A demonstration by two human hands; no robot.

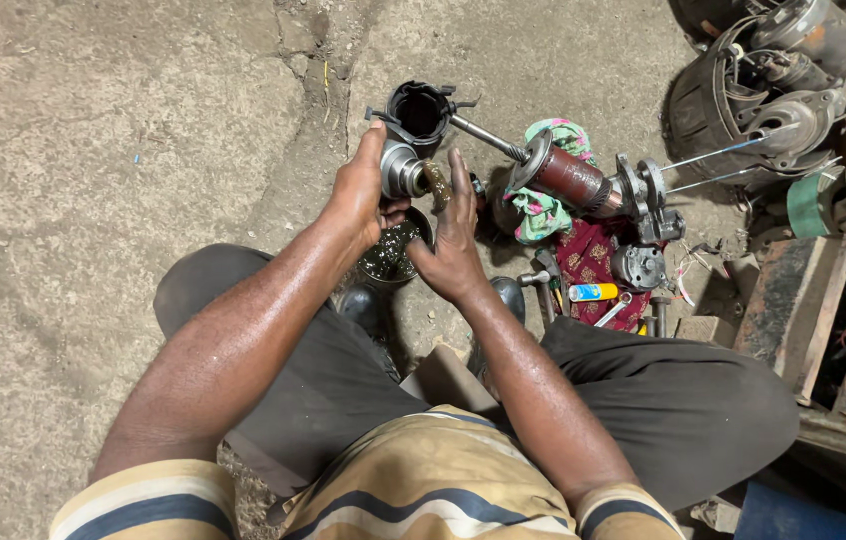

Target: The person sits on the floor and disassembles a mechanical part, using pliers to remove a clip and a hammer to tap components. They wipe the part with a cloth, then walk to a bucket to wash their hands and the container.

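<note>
The left hand [361, 195] grips a short, greasy grey metal cylinder [401, 172] above a small dark tin of oily liquid [390, 255] on the concrete floor [93, 150]. The right hand [453, 245] rubs its end, fingers extended. It looks heavy, rigid and slippery; best gripped around the barrel.

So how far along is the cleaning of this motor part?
Done: the motor is apart, its armature on the floor. In hand: the left hand holds a metal cylinder part over a small pot while the right hand rubs it. Left: the black housing, untouched.
</note>
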